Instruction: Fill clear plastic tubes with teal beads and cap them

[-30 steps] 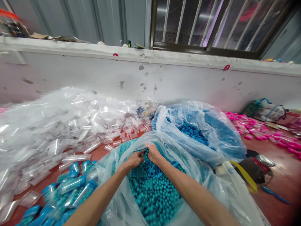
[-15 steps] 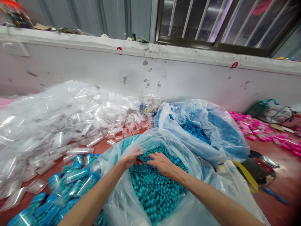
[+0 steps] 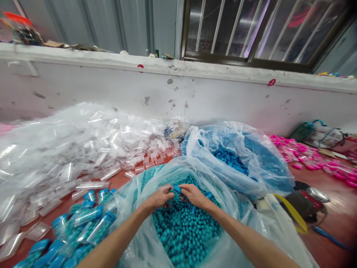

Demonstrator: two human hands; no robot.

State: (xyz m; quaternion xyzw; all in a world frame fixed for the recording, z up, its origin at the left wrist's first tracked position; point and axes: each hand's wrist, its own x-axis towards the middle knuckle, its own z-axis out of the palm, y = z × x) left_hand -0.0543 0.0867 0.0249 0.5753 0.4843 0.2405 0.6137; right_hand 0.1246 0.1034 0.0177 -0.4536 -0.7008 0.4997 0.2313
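Observation:
Both hands are over an open clear plastic bag (image 3: 134,208) filled with small teal beads (image 3: 192,227). My right hand (image 3: 194,195) pinches a small blue cap (image 3: 177,189) between thumb and fingers. Close beside the cap, my left hand (image 3: 161,197) has its fingers curled together; what lies inside them is hidden. A few more blue caps (image 3: 208,195) lie on the beads next to my right hand. To the left sits a pile of clear tubes (image 3: 88,216) with blue ends and teal beads inside.
A heap of empty clear tubes (image 3: 83,145) spreads over the red surface (image 3: 122,181) at left. Behind the bead bag stands another bag (image 3: 267,163) of blue pieces. Pink pieces (image 3: 309,156) and a dark-and-red device (image 3: 312,201) are on the right.
The blue cap now shows between my fingertips, held by my right hand. My left hand's fingers have curled in more. The view has tilted slightly upward.

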